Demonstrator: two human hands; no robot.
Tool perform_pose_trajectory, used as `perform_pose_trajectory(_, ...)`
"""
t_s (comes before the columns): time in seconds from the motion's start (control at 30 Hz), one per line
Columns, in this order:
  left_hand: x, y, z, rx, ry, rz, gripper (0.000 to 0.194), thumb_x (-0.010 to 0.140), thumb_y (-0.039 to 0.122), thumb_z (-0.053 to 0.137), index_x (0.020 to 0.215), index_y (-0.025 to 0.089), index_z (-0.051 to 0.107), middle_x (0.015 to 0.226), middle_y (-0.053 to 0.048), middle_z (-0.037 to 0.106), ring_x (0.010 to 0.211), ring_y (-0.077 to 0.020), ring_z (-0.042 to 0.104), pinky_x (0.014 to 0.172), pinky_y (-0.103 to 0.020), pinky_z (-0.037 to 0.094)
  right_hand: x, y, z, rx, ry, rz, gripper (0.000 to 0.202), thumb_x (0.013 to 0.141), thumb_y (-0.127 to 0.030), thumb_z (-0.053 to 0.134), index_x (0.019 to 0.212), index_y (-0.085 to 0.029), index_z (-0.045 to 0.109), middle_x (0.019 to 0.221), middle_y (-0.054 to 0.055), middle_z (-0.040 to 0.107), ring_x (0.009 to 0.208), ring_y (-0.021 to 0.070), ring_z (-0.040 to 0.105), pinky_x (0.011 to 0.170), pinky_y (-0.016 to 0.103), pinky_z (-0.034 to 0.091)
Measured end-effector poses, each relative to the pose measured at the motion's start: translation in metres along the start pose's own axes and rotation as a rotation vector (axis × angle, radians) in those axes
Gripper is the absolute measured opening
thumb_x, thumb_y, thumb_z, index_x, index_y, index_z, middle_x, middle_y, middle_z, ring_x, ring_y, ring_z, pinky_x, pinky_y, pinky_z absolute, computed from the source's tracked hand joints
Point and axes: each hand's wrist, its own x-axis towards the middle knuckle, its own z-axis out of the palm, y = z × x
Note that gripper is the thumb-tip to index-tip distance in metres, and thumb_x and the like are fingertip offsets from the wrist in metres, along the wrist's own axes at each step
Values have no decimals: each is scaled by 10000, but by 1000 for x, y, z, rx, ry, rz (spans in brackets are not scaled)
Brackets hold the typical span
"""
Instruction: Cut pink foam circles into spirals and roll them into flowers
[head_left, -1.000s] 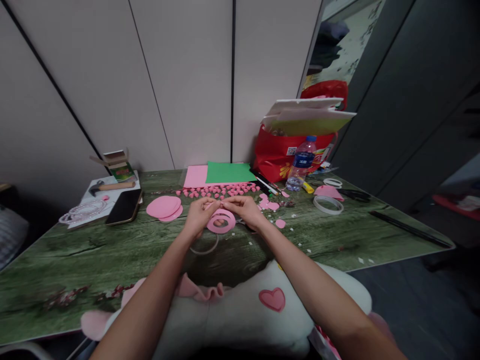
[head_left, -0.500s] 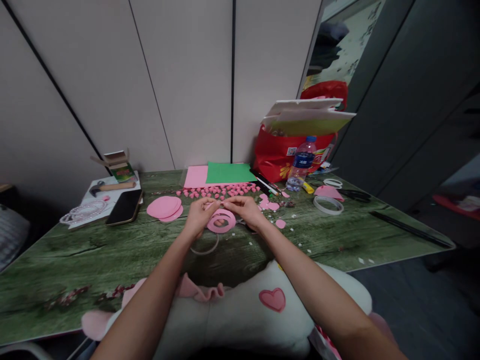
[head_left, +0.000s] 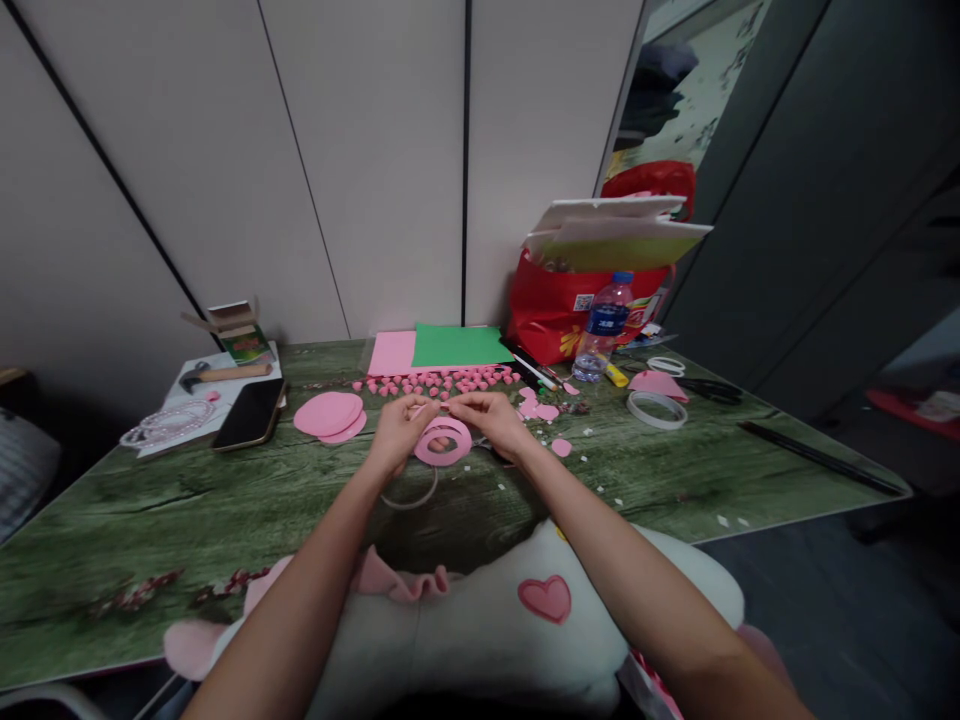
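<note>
Between my two hands hangs a pink paper spiral (head_left: 463, 440), its coils dangling in loops below the fingertips. My left hand (head_left: 396, 432) pinches the strip near its upper end, fingers closed. My right hand (head_left: 495, 420) meets it from the other side, thumb and forefinger pressed together on the same paper; the exact pinch point is too small to make out. Beneath the left hand, a pale ring (head_left: 412, 505) lies partly hidden on the table. Just beyond the hands sit several small pink paper rolls (head_left: 431, 383) like rosebuds. Round pink paper pieces (head_left: 328, 413) lie to the left.
A phone (head_left: 249, 412), hammer (head_left: 232, 373) and bead string (head_left: 169, 425) lie at left. Toward the right stand a red bag (head_left: 544, 315) and water bottle (head_left: 606, 325), with a tape roll (head_left: 656, 410) and scissors (head_left: 712, 390) nearby. A plush toy (head_left: 465, 640) fills my lap.
</note>
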Motion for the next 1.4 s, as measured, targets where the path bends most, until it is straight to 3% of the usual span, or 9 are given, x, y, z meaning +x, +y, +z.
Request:
perform_pose_trajectory(0.4,1,-3,-1,24,-4,-8,265,614,360,613,740,131,567,554,-5,598,401,-129,542,393,-260,468,-1,-2,1,-30,-1,-15,254,543,-352,678,713,-163,663,697,16,653,622,115,565,657,271,435)
perform_pose_trajectory(0.6,3,-3,-3,97,34,63,258,603,349,623,706,116,585,585,-16,605,453,-114,543,404,-211,441,0,0,0,-18,10,-11,249,535,-351,683,695,-162,661,689,14,653,617,111,567,668,273,441)
perform_pose_trajectory(1.07,-1,0,1,17,-2,-9,253,605,346,623,723,128,570,548,-1,595,402,-125,541,393,-245,458,-1,-1,1,-11,7,1,264,510,-341,697,700,-162,662,687,15,655,620,120,570,674,283,437)
perform_pose_trajectory(1.4,3,-5,-3,172,45,89,262,596,359,624,694,116,612,604,-21,616,506,-113,546,462,-202,427,-2,-2,1,1,-3,7,242,515,-338,698,667,-153,660,660,11,650,592,108,560,641,257,428)
